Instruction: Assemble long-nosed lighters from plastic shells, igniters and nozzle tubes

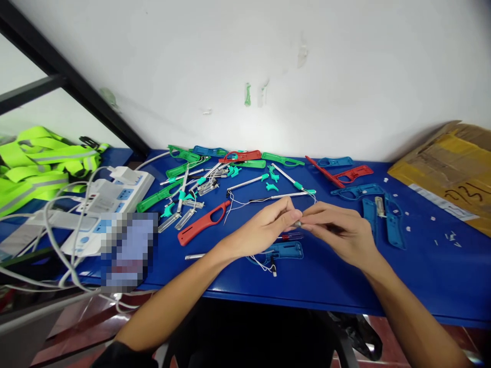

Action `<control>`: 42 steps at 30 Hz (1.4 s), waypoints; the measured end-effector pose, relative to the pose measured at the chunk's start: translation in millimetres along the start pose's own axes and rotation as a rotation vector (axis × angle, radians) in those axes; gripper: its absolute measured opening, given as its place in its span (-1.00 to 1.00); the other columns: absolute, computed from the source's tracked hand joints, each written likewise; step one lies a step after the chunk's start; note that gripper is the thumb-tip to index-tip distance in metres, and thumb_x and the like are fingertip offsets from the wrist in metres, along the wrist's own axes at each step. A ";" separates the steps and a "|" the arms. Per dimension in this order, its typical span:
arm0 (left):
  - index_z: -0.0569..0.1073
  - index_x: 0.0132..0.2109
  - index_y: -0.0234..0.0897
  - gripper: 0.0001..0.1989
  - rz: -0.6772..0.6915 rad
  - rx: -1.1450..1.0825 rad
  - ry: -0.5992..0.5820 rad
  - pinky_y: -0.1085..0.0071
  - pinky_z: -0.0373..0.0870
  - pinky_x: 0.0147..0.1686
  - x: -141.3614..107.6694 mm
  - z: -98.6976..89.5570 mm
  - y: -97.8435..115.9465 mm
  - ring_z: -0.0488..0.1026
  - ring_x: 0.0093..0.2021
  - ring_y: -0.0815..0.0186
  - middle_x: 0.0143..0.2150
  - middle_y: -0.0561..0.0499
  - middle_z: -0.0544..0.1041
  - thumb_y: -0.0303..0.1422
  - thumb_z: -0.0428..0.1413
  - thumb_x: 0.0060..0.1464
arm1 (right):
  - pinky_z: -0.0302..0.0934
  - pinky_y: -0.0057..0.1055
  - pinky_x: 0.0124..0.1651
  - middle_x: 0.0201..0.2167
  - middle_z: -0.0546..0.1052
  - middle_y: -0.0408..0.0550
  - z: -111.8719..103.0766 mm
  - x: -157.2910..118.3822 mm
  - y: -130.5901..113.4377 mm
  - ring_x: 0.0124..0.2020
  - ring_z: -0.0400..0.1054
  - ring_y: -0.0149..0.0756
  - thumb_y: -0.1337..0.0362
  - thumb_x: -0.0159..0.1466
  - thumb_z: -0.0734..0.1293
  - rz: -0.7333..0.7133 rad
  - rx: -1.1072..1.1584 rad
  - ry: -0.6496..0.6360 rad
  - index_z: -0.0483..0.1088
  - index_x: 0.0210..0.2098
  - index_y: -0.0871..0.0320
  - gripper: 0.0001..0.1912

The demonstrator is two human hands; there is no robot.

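Observation:
Above the blue table (326, 286), my left hand (264, 225) and my right hand (343, 230) meet fingertip to fingertip. Both pinch a small greyish piece (298, 224), mostly hidden by the fingers. Just below them lie a blue lighter casing half (286, 250), a screwdriver with a clear red handle (290, 236) and thin white wires with a small connector (274, 268). To the left of my left hand is a red lighter casing half (203, 224). A metal lighter tube (247, 182) with a green end lies behind the hands.
Green casing halves (157, 198), teal triggers (272, 187) and clear fuel tanks (186, 219) crowd the left back. Blue casings (395, 230) and white bits lie right, near a cardboard box (448, 174). At left are a power strip (115, 204), a blurred phone (130, 253) and reflective straps (42, 163).

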State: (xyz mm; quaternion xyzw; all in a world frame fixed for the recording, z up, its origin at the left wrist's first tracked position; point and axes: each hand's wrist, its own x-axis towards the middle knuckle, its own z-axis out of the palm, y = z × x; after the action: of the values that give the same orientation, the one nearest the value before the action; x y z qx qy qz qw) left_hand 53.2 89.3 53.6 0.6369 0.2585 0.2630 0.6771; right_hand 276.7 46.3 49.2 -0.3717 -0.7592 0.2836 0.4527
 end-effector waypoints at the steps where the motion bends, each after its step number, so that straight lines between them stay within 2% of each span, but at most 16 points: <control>1: 0.25 -0.24 -0.17 -0.59 0.007 0.003 -0.001 0.37 0.12 -0.33 0.4 -0.3 -0.9 0.13 -0.35 0.34 -0.32 0.11 0.22 0.03 0.02 0.48 | 0.32 -0.43 -0.43 -0.21 0.70 -0.08 0.5 -0.1 0.2 -0.36 0.53 -0.36 0.35 0.45 0.45 -0.009 -0.006 0.004 0.69 -0.04 -0.06 -0.81; 6: 0.26 -0.22 -0.18 -0.65 0.015 0.048 -0.006 0.35 0.15 -0.28 0.7 -4.0 -0.7 0.18 -0.31 0.33 -0.29 0.09 0.27 -0.05 -0.01 0.50 | 0.30 -0.42 -0.44 -0.25 0.69 -0.09 2.7 1.2 -2.4 -0.37 0.51 -0.34 0.35 0.44 0.45 -0.008 -0.055 0.033 0.71 -0.05 -0.07 -0.80; 10: 0.34 -0.16 -0.19 -0.65 -0.022 0.112 0.001 0.35 0.19 -0.22 -4.0 -8.2 7.4 0.24 -0.24 0.31 -0.23 0.07 0.32 -0.02 0.01 0.50 | 0.31 -0.35 -0.40 -0.29 0.66 -0.09 4.5 1.1 -7.9 -0.39 0.47 -0.32 0.27 0.44 0.47 0.031 -0.083 0.079 0.72 -0.09 -0.10 -0.85; 12: 0.37 -0.13 -0.18 -0.65 -0.040 0.105 0.011 0.36 0.19 -0.23 -7.8 -9.3 12.1 0.23 -0.25 0.31 -0.23 0.08 0.31 0.01 0.05 0.47 | 0.26 -0.35 -0.43 -0.35 0.61 -0.08 6.1 0.5 -6.4 -0.43 0.40 -0.33 0.14 0.45 0.47 0.144 -0.062 0.119 0.72 -0.15 -0.06 -0.87; 15: 0.39 -0.12 -0.18 -0.68 -0.030 0.102 0.073 0.38 0.17 -0.28 -12.7 -10.2 17.7 0.21 -0.28 0.33 -0.26 0.09 0.31 -0.03 0.14 0.42 | 0.13 -0.39 -0.51 -0.48 0.45 -0.13 10.4 -0.1 6.4 -0.52 0.22 -0.39 -0.08 0.44 0.44 0.421 0.124 0.161 0.68 -0.19 0.05 -0.66; 17: 0.40 -0.14 -0.20 -0.73 0.009 0.143 0.126 0.39 0.16 -0.30 -14.4 -11.0 20.4 0.21 -0.30 0.34 -0.27 0.09 0.31 -0.11 0.15 0.43 | 0.13 -0.41 -0.51 -0.46 0.42 -0.15 13.9 0.3 18.8 -0.52 0.18 -0.42 -0.08 0.42 0.45 0.590 0.321 0.160 0.65 -0.18 0.09 -0.64; 18: 0.40 -0.16 -0.21 -0.75 0.036 0.168 0.146 0.40 0.17 -0.31 -14.7 -11.5 21.6 0.21 -0.30 0.35 -0.27 0.09 0.31 -0.14 0.13 0.44 | 0.18 -0.42 -0.48 -0.41 0.46 -0.12 15.7 0.6 24.5 -0.49 0.22 -0.41 -0.03 0.40 0.47 0.643 0.417 0.163 0.65 -0.17 0.10 -0.69; 21: 0.39 -0.17 -0.21 -0.77 0.145 0.278 0.193 0.40 0.20 -0.30 -14.5 -12.7 23.6 0.25 -0.29 0.35 -0.26 0.08 0.34 -0.21 0.07 0.49 | 0.43 -0.35 -0.23 -0.16 0.61 0.03 20.2 1.6 34.4 -0.21 0.49 -0.27 0.24 0.28 0.48 0.697 0.638 0.224 0.66 -0.15 0.10 -0.84; 23: 0.39 -0.15 -0.21 -0.79 0.218 0.418 0.236 0.39 0.24 -0.26 -15.5 -12.5 22.3 0.29 -0.29 0.35 -0.26 0.09 0.39 -0.24 0.05 0.52 | 0.50 -0.27 0.02 -0.03 0.65 0.05 22.4 1.8 35.0 0.02 0.55 -0.15 0.36 0.19 0.43 0.706 0.730 0.254 0.67 -0.15 0.09 -0.76; 27: 0.40 -0.15 -0.22 -0.78 0.303 0.727 0.391 0.35 0.31 -0.18 -30.6 -8.7 8.1 0.39 -0.26 0.33 -0.27 0.08 0.44 -0.26 0.03 0.55 | 0.32 -0.10 0.45 0.03 0.68 -0.04 25.7 0.7 31.9 0.25 0.53 -0.09 0.47 0.08 0.46 0.692 0.797 0.217 0.66 -0.14 0.05 -0.63; 31: 0.41 0.08 -0.23 -0.84 0.338 0.905 0.433 0.30 0.44 -0.05 -62.9 -2.6 -20.8 0.55 -0.08 0.26 -0.04 -0.03 0.55 -0.26 0.03 0.57 | 0.17 0.02 0.57 0.14 0.68 -0.05 28.6 -1.7 29.9 0.37 0.46 -0.05 0.44 0.13 0.57 0.634 0.779 0.104 0.63 -0.04 0.00 -0.59; 33: 0.37 0.23 -0.23 -0.77 0.344 0.968 0.445 0.29 0.48 -0.06 -78.8 0.5 -34.8 0.59 -0.05 0.25 0.01 -0.07 0.56 -0.26 -0.01 0.59 | 0.15 0.02 0.58 0.22 0.65 -0.02 30.8 -2.9 28.3 0.42 0.41 -0.05 0.35 0.18 0.61 0.611 0.749 0.063 0.61 0.02 0.00 -0.59; 37: 0.38 0.25 -0.21 -0.76 0.402 1.016 0.446 0.33 0.51 -0.11 -98.7 6.5 -51.6 0.58 -0.07 0.24 -0.03 -0.07 0.54 -0.28 -0.02 0.59 | 0.29 -0.03 0.50 0.20 0.67 0.05 36.4 -3.6 22.2 0.35 0.49 -0.07 0.18 0.23 0.64 0.616 0.653 0.015 0.58 0.12 0.03 -0.51; 39: 0.39 0.24 -0.20 -0.78 0.439 0.970 0.462 0.31 0.52 -0.07 -103.0 8.3 -56.5 0.57 -0.07 0.24 -0.03 -0.06 0.54 -0.30 0.02 0.58 | 0.45 -0.06 0.36 0.11 0.71 0.09 38.9 -2.9 17.5 0.22 0.59 -0.06 0.11 0.25 0.64 0.625 0.606 -0.016 0.55 0.18 0.06 -0.44; 42: 0.40 0.24 -0.19 -0.78 0.471 0.878 0.489 0.29 0.52 -0.04 -106.0 8.4 -64.7 0.56 -0.07 0.24 -0.03 -0.06 0.54 -0.30 0.06 0.56 | 0.63 -0.17 0.00 0.00 0.74 0.12 41.7 -2.0 9.6 0.00 0.69 -0.06 0.03 0.26 0.62 0.602 0.525 -0.029 0.50 0.21 0.10 -0.39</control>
State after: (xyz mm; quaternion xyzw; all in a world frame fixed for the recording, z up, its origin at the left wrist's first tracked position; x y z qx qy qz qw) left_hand -16.6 7.3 -9.0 0.8202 0.3441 0.4151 0.1912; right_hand 242.8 46.2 23.0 -0.4452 -0.5245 0.5932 0.4180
